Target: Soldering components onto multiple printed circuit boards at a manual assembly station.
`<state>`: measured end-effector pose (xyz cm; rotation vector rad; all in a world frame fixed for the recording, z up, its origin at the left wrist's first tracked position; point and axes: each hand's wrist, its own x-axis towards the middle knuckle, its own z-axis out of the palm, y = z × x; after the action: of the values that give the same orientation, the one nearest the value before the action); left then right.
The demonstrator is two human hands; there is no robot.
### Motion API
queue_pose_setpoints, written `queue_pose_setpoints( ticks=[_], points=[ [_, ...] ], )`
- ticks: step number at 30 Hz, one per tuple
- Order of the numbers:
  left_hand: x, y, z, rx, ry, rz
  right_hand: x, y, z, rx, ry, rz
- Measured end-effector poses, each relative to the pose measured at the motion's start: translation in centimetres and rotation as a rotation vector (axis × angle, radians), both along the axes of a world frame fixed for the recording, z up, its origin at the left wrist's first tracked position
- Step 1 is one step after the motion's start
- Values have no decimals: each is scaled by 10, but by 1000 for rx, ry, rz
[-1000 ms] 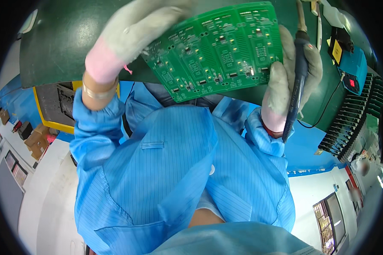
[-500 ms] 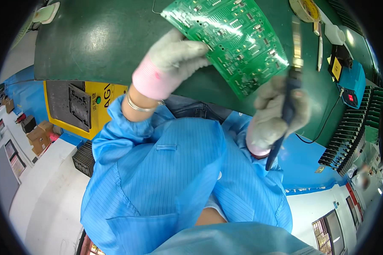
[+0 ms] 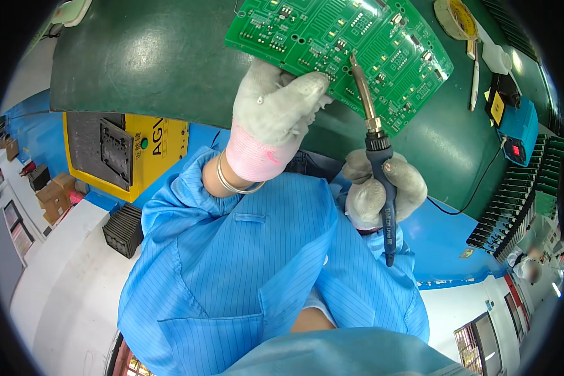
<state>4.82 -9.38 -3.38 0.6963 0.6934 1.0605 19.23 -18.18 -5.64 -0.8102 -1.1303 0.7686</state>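
A green circuit board (image 3: pixel 319 44) with many small components is held tilted above the green table. My left hand (image 3: pixel 279 103), in a white glove with a pink cuff, pinches its near left edge, thumb on top. The fingers under the board are partly hidden. My gloved right hand (image 3: pixel 388 188) is closed around the dark handle of a soldering iron (image 3: pixel 373 125). Its metal tip points away from me and lies over the middle of the board; whether it touches the surface I cannot tell.
On the table's right stand a roll of tape (image 3: pixel 455 20), a white pen-like stick (image 3: pixel 474 78) and a blue soldering station (image 3: pixel 519 131) with a cable. Black slotted racks (image 3: pixel 514 200) stand beyond. A yellow machine (image 3: pixel 160 153) is at the left, below the green table (image 3: pixel 144 62).
The soldering iron has swung left from beside the board to over it. My left hand has moved right, and the board has turned and lies flatter to view.
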Motion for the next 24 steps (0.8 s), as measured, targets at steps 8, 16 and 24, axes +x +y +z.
queue_pose_setpoints(
  ticks=[8,16,24],
  points=[
    [4,-4,4,-17,23,53,-6,-4,3,-72,136,27],
    [3,-5,9,-51,105,49,-8,1,-3,-7,112,10],
    [8,-4,4,10,34,112,9,4,-7,227,-109,66]
  ],
)
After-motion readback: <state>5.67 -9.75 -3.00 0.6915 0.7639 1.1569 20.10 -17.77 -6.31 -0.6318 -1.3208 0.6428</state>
